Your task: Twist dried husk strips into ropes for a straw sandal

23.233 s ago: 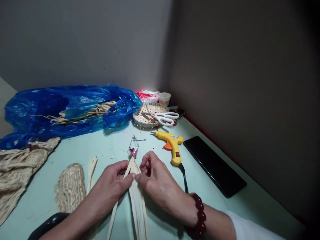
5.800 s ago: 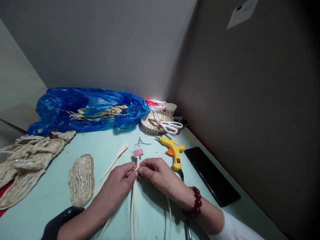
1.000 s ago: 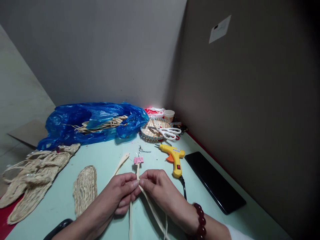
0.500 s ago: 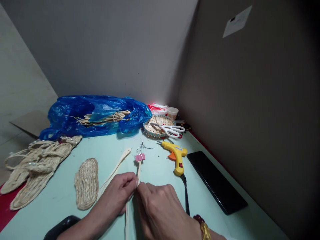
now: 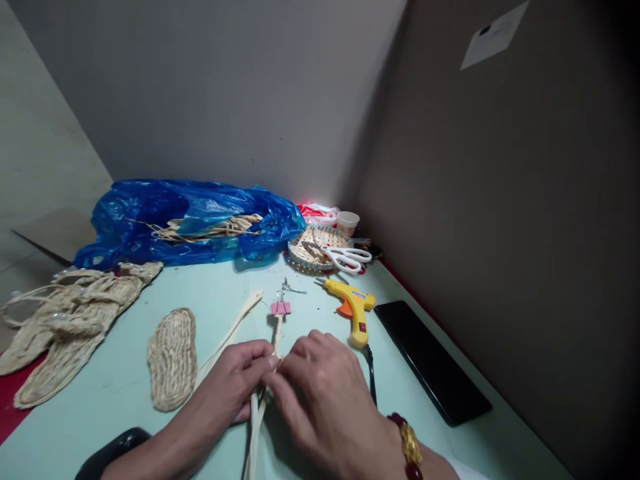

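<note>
A narrow, pale, twisted plant-fibre band (image 5: 279, 329) is seen at the middle of the pale green worktop (image 5: 220, 287). Its long axis is directed away from the hands, from between the fingertips toward the far edge, where its end is gripped by a pink metal binder clip (image 5: 281, 308). The band is pinched between thumb and fingers of the left hand (image 5: 227, 383); the right hand (image 5: 323, 390) is curled over it from the other side, its fingertips partly hidden, so whether a strand is grasped there cannot be told. Neither hand is clearly nearer: the band is met by both. Flat cream loose ends (image 5: 254, 433) are extended below them toward the near edge; their number is obscured.

Counted: one clip; one ridged oval woven fibre sole (image 5: 173, 360), left of the hands; two strapped woven straw sandals (image 5: 75, 343), overlapped at the left edge; one yellow glue gun (image 5: 359, 310) with orange trigger; one flat black rectangular slab (image 5: 433, 363), along the right edge. Toward the far edge are placed one crumpled blue plastic bag (image 5: 130, 223), one round shallow woven basket (image 5: 307, 265), one pair of white-handled scissors (image 5: 349, 257) and one white paper cup (image 5: 347, 223).
</note>
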Available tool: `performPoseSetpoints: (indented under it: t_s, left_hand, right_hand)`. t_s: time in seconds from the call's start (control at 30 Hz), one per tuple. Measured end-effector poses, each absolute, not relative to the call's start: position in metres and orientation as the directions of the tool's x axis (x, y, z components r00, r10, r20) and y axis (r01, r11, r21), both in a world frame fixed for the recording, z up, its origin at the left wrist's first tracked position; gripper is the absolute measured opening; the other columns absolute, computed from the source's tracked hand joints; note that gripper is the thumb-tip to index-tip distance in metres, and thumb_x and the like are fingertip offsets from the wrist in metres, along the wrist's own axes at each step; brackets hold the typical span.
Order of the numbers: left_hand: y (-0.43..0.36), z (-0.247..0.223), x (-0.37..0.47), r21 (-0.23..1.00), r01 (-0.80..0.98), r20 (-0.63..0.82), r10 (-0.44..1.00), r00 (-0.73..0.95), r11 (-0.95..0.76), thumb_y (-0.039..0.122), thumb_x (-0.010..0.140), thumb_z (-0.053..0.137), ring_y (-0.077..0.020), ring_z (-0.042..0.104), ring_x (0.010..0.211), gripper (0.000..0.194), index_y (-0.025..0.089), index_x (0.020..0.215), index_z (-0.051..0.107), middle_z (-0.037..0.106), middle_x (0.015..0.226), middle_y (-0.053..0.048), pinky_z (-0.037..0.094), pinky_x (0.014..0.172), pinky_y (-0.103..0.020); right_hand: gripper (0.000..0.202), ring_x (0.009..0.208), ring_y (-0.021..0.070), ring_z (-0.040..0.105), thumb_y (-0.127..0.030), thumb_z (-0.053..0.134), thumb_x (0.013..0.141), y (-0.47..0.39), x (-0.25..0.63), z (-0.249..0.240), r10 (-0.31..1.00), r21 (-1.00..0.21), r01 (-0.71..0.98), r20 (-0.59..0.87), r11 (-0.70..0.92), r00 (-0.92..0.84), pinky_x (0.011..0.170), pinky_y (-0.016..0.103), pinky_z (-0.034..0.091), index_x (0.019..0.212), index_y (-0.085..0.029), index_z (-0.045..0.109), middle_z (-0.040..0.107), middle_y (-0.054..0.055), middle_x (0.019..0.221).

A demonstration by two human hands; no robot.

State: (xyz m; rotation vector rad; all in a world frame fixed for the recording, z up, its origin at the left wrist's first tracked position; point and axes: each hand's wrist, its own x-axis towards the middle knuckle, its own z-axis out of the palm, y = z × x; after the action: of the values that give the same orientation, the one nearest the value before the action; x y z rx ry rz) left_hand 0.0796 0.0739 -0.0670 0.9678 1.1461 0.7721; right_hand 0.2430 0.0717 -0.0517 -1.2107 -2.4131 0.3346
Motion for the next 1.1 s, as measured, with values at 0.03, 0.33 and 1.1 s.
performPoseSetpoints:
  t_s: [0.03,0.33,1.1]
  left_hand:
    - [0.074,-0.067,0.080,0.915,-0.026,-0.384,0.888,0.253,0.403,0.047,0.077,0.067,-0.0028,0.013,0.040,0.035,0.020,0.068,0.047,0.026,0.049,0.014,0.008,0.037,-0.018]
    - [0.072,-0.060,0.084,0.919,-0.080,-0.355,0.900,0.254,0.385,0.046,0.076,0.067,-0.0033,0.011,0.041,0.035,0.021,0.068,0.043,0.024,0.048,0.015,0.007,0.037,-0.018]
    - [0.044,-0.068,0.087,0.658,0.714,0.019,0.954,0.299,-0.237,0.035,0.095,0.034,-0.0233,0.064,0.060,0.033,0.024,0.069,0.052,0.066,0.065,-0.005,0.038,0.057,-0.032]
  right_hand:
    - [0.021,0.081,0.0219,0.056,-0.033,0.049,0.094,0.074,0.245,-0.051,0.853,-0.469,0.714,0.250,0.520,-0.458,0.074,0.036,0.040,0.083,-0.019,0.059,0.062,0.005,0.083]
    - [0.012,0.106,0.0225,0.048,-0.022,0.048,0.096,0.077,0.244,-0.041,0.867,-0.659,0.593,0.199,0.463,-0.456,0.097,0.039,0.036,0.103,-0.019,0.057,0.057,0.006,0.109]
    - [0.019,0.052,0.0095,0.043,-0.019,0.052,0.082,0.087,0.240,-0.050,0.924,-0.957,0.287,-0.076,0.038,-0.374,0.051,0.022,0.032,0.066,-0.014,0.063,0.051,-0.003,0.054]
